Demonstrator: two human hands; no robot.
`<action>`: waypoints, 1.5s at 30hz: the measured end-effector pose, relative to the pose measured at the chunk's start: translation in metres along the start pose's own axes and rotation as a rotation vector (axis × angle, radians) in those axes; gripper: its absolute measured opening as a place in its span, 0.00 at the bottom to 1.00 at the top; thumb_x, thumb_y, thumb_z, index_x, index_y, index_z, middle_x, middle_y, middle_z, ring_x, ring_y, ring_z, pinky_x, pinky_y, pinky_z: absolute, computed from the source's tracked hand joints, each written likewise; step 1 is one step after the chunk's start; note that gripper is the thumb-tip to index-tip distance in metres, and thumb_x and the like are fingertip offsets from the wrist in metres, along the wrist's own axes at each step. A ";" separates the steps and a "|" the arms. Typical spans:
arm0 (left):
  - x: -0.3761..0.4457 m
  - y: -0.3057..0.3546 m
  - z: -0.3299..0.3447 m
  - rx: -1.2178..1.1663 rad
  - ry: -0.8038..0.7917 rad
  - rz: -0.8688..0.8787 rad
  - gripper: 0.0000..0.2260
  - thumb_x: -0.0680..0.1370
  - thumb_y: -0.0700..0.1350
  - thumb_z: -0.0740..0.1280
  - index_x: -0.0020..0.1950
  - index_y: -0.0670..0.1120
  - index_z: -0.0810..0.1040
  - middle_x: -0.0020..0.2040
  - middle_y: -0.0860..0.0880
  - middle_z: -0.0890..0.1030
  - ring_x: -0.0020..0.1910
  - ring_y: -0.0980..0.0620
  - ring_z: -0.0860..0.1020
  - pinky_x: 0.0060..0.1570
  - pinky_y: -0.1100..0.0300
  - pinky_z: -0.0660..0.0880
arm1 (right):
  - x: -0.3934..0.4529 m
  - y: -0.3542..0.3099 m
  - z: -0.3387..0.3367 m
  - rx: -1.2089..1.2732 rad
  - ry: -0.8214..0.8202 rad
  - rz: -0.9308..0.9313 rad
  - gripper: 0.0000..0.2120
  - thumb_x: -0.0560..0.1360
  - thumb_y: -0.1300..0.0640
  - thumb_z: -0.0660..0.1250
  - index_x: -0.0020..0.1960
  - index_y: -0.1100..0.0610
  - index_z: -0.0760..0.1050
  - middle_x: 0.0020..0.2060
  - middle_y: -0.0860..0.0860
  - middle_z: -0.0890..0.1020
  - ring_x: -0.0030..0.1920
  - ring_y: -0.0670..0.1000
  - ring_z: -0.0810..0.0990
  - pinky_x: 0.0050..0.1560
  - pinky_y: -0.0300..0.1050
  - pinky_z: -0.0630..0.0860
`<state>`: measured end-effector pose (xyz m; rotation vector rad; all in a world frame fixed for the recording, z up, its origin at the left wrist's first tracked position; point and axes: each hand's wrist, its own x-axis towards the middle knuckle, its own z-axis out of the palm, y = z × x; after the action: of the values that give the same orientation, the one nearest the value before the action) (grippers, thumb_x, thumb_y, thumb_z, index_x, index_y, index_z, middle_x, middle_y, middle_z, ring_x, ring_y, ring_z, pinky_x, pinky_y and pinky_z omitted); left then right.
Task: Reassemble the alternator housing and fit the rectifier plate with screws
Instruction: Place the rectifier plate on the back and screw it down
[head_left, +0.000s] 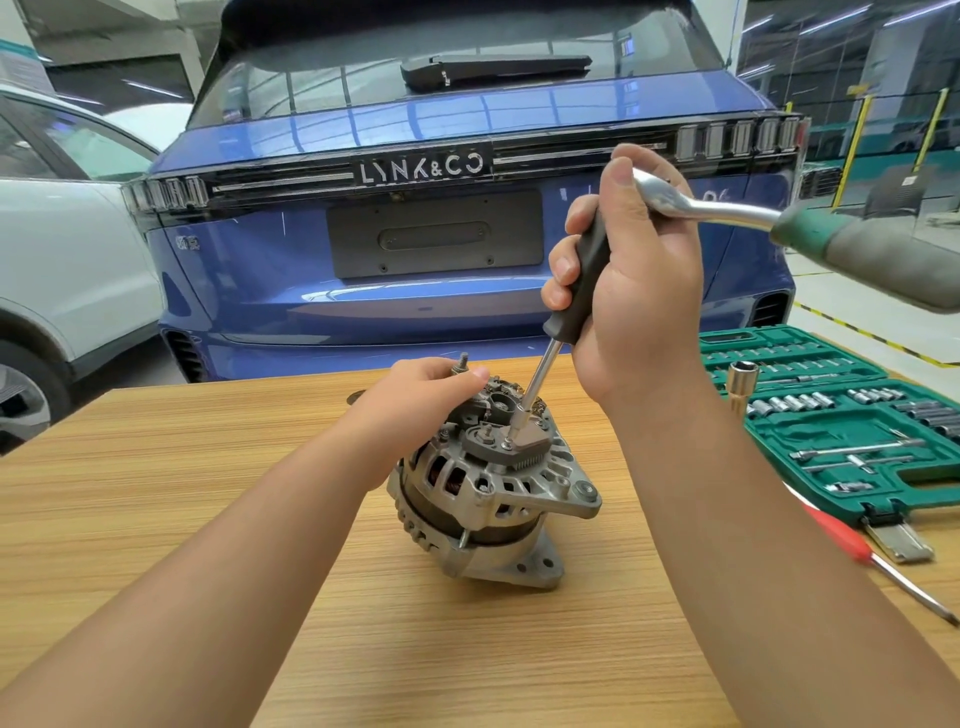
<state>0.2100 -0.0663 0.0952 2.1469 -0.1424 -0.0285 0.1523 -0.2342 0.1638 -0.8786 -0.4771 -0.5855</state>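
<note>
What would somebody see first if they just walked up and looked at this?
Probably the silver alternator in the middle of the wooden table, with the right hand pressing a black-handled screwdriver down onto a screw on top while also holding a ratchet. The left hand steadies the alternator. Behind looms a big blue car, and an open green socket set sits at the right.

Bare tabletop (208, 493) left of the alternator (488, 483); right side crowded (socket case (831, 415), red screwdriver (852, 540)).
</note>
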 end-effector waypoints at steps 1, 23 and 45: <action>0.000 0.001 0.000 0.012 0.001 -0.004 0.25 0.77 0.66 0.67 0.71 0.58 0.75 0.52 0.62 0.78 0.48 0.61 0.74 0.53 0.53 0.68 | -0.001 -0.001 0.001 0.008 -0.004 0.004 0.01 0.85 0.56 0.59 0.55 0.52 0.70 0.35 0.51 0.74 0.27 0.49 0.69 0.27 0.41 0.66; -0.046 -0.007 0.012 0.113 0.261 0.088 0.13 0.83 0.63 0.58 0.48 0.56 0.74 0.41 0.55 0.80 0.41 0.57 0.78 0.35 0.57 0.67 | -0.015 -0.006 0.014 0.241 -0.048 0.249 0.24 0.85 0.41 0.51 0.39 0.52 0.74 0.35 0.49 0.74 0.28 0.48 0.67 0.29 0.40 0.60; -0.042 -0.017 0.018 -0.066 0.253 0.066 0.15 0.82 0.65 0.58 0.52 0.56 0.74 0.45 0.53 0.82 0.45 0.55 0.80 0.40 0.55 0.71 | -0.012 0.006 0.012 0.251 -0.061 0.250 0.23 0.84 0.38 0.50 0.43 0.53 0.70 0.35 0.50 0.74 0.28 0.49 0.67 0.28 0.40 0.62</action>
<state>0.1684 -0.0671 0.0694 2.0592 -0.0627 0.2724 0.1453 -0.2184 0.1594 -0.7034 -0.4758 -0.2635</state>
